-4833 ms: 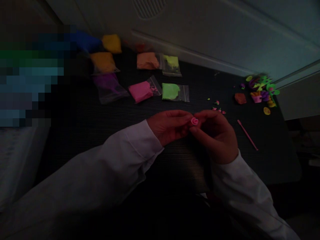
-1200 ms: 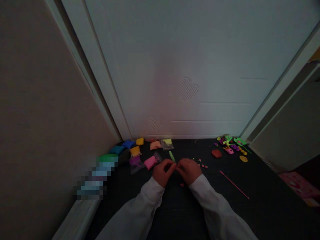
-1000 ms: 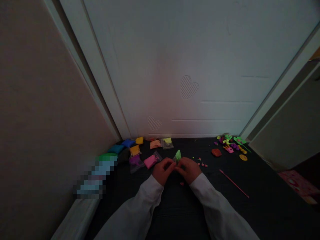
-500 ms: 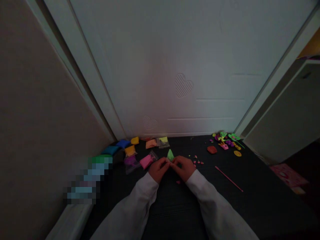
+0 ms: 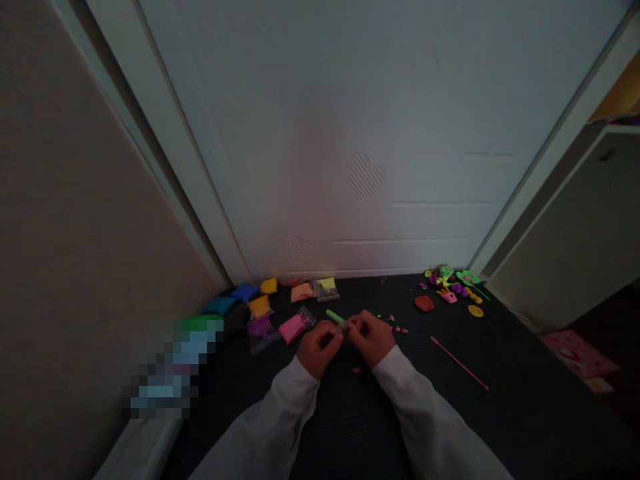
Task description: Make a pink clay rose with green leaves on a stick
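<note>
My left hand (image 5: 316, 348) and my right hand (image 5: 373, 337) meet over a dark table (image 5: 500, 407), both in white sleeves. Their fingers are pinched together on a small bag of bright green clay (image 5: 335, 317), which sticks out to the upper left of the fingertips. A tiny pink clay piece (image 5: 357, 370) lies on the table just below my hands. A pink bag of clay (image 5: 292, 327) lies just left of my left hand.
Several bags of coloured clay (image 5: 260, 307) lie along the back left by the white door (image 5: 360, 133). A red clay lump (image 5: 424, 303) and small clay figures (image 5: 453, 285) sit at the back right. A thin pink stick (image 5: 459, 363) lies right of my hands.
A pink clay roll was in my fingers 4.8 s ago; now it is the green bag, which has tipped from upright to lying leftward. The view has pulled back and shifted slightly.
</note>
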`<state>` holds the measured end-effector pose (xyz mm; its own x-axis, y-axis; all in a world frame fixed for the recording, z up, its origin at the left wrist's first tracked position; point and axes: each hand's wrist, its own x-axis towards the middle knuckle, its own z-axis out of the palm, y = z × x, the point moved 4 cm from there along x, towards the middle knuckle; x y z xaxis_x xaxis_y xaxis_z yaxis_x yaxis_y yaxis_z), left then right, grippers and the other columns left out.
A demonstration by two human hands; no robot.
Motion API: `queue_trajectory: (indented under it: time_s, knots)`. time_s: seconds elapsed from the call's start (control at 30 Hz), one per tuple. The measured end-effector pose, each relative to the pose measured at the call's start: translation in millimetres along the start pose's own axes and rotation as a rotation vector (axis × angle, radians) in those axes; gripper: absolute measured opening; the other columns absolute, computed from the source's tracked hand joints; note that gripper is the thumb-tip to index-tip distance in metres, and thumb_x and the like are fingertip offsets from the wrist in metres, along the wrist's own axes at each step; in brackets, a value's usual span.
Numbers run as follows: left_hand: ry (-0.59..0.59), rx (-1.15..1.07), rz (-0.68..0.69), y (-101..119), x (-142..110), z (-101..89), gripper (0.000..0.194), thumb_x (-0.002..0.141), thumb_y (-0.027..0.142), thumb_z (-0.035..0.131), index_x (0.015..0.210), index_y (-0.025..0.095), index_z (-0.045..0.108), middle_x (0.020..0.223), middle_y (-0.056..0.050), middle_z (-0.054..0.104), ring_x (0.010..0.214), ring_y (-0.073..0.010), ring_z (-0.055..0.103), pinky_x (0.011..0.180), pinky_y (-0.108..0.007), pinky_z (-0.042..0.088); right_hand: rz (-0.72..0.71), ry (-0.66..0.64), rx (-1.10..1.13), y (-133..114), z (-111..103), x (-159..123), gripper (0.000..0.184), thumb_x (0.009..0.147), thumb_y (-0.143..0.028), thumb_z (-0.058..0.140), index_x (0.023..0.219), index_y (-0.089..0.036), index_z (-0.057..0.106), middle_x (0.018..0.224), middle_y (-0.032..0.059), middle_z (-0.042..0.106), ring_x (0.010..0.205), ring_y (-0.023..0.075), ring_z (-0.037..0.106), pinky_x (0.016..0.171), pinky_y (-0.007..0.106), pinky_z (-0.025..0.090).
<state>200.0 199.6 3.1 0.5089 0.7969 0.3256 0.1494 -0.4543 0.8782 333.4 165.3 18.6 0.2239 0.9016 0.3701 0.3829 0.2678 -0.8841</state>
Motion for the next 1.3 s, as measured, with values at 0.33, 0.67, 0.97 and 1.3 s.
queue_trajectory:
  time_s: [0.33,0.67,0.97,1.3]
  knots:
    - [0.124,-0.81,-0.442,-20.1,8.0,3.3,0.034,0.066,0.032,0.057,0.095,0.015,0.051,0.085,-0.006,0.059,0.067,-0.0138,0.056,0.056,-0.026,0.042,0.125,-0.086,0.235,1.9,-6.7,8.7,0.012,0.066,-0.028,0.051,0.067,-0.018,0.058,0.065,0.0016,0.063,0.064,0.0141,0.059,0.062,0.028,0.047]
    - [0.059,-0.947,-0.512,-29.4,6.0,7.4,0.026,0.059,0.021,0.065,0.083,0.013,0.057,0.068,-0.002,0.061,0.055,-0.0091,0.055,0.05,-0.021,0.041,0.088,-0.197,0.109,4.2,-5.7,8.1,0.013,0.063,-0.027,0.059,0.072,-0.02,0.066,0.083,0.0041,0.06,0.079,0.0156,0.055,0.074,0.029,0.043]
    - [0.02,-0.806,-0.497,-26.4,4.4,11.1,0.037,0.055,0.022,0.068,0.088,0.011,0.056,0.076,-0.005,0.062,0.058,-0.0123,0.057,0.05,-0.023,0.04,0.125,-0.227,0.024,8.9,-1.7,5.3,0.015,0.066,-0.028,0.054,0.073,-0.019,0.064,0.067,0.0007,0.06,0.062,0.0118,0.053,0.059,0.024,0.042]
    - [0.101,-0.667,-0.467,-28.7,4.7,9.9,0.036,0.056,0.026,0.066,0.087,0.011,0.056,0.071,-0.003,0.062,0.056,-0.0114,0.056,0.051,-0.024,0.043,0.088,-0.287,-0.027,13.6,-2.6,7.1,0.017,0.064,-0.031,0.057,0.076,-0.022,0.065,0.067,-0.0008,0.058,0.062,0.0115,0.051,0.059,0.024,0.04]
